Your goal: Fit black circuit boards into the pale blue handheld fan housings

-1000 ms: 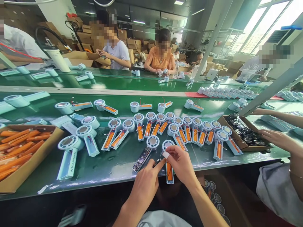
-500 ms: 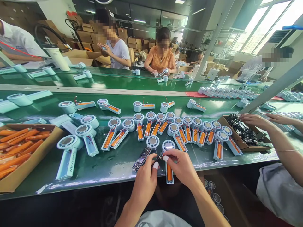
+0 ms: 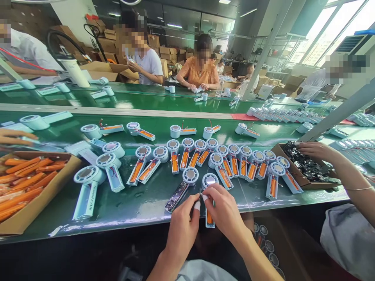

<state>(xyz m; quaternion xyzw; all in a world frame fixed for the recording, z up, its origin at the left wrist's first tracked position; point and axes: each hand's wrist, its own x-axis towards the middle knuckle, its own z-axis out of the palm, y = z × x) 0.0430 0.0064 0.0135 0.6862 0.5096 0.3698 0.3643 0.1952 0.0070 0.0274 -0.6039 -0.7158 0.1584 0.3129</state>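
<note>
My left hand (image 3: pixel 183 223) is closed in a pinch over the bench edge, on a small dark circuit board that the fingers now almost wholly cover. Against it, the fingertips of my right hand (image 3: pixel 225 207) are pinched together on something too small to make out. White covers sit on some fingertips. Beneath my hands lies a light blue handheld fan (image 3: pixel 210 179), an orange battery (image 3: pixel 209 219) in its open handle. Just left of it is another fan (image 3: pixel 190 176) with a dark circuit board (image 3: pixel 176 196) along its handle.
Several opened fans (image 3: pixel 233 166) with orange batteries crowd the green bench. A carton of orange batteries (image 3: pixel 67 171) stands left; a carton of dark boards (image 3: pixel 293 177) stands right, a co-worker's hand (image 3: pixel 318 151) in it. Other people work across the conveyor (image 3: pixel 146 102).
My fingertips have drawn closer together, covering the circuit board that showed before. Another person's hand has come in at the left edge. The view has shifted slightly.
</note>
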